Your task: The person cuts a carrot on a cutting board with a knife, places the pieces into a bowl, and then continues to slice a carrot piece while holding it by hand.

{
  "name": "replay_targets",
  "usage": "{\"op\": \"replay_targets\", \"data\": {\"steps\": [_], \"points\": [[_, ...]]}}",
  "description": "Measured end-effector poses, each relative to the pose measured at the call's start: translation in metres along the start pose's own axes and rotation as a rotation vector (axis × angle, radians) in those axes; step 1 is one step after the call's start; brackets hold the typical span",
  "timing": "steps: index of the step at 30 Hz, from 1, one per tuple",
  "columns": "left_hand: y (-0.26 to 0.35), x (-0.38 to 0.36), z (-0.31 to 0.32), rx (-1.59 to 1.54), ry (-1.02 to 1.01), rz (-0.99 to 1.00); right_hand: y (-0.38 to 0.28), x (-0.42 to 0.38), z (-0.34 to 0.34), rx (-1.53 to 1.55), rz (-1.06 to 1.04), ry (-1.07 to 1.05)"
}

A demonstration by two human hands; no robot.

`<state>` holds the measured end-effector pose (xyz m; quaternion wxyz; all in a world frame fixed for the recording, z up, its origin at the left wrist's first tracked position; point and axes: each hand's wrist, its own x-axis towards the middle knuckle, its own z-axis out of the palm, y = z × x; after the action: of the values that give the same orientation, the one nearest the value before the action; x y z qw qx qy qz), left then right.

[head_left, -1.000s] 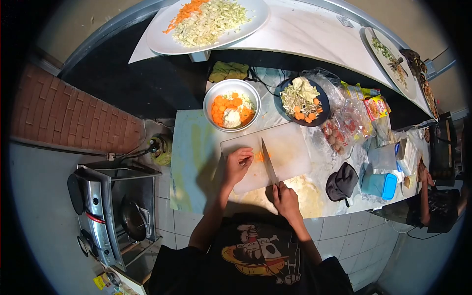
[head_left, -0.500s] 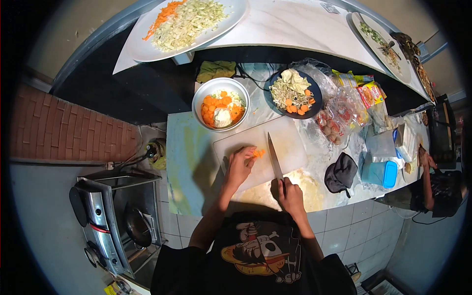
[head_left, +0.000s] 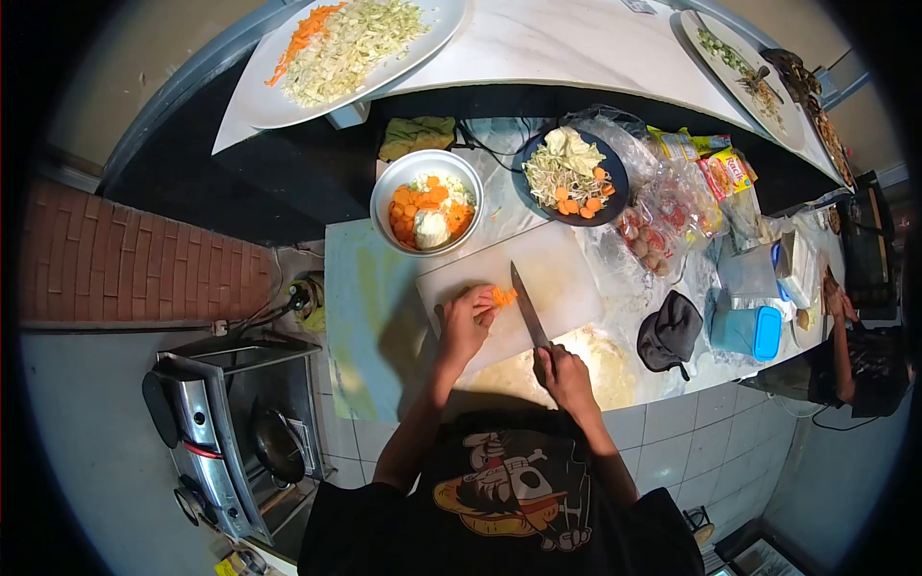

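Observation:
On the white cutting board (head_left: 567,288), my left hand (head_left: 467,322) has its fingers closed on cut carrot (head_left: 502,297). My right hand (head_left: 567,374) grips the dark handle of a knife (head_left: 528,309). Its blade slants up and left over the board, close beside the carrot. Behind the board stands a metal bowl (head_left: 378,213) holding orange carrot slices and pale chopped pieces. A dark plate (head_left: 615,200) to its right carries bean sprouts, carrot slices and a cabbage leaf.
Plastic bags (head_left: 663,216), a black cap (head_left: 669,331) and a blue-lidded container (head_left: 765,333) lie to the right. A platter of shredded vegetables (head_left: 423,53) rests on the raised counter. Left is a gas stove (head_left: 200,422). Another person's hand (head_left: 838,298) shows far right.
The knife has shifted slightly left, its blade now nearer the carrot and more slanted. My left hand keeps hold of the carrot. The whole view has shifted slightly.

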<state>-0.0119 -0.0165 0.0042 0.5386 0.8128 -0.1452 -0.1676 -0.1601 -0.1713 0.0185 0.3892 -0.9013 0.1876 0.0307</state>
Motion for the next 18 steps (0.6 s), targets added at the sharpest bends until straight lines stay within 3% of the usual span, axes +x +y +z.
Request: {"op": "replay_targets", "data": {"steps": [18], "points": [[-0.004,0.004,0.004,-0.094,0.029,-0.014,-0.001,0.007,0.012,-0.05,-0.11,-0.05]]}}
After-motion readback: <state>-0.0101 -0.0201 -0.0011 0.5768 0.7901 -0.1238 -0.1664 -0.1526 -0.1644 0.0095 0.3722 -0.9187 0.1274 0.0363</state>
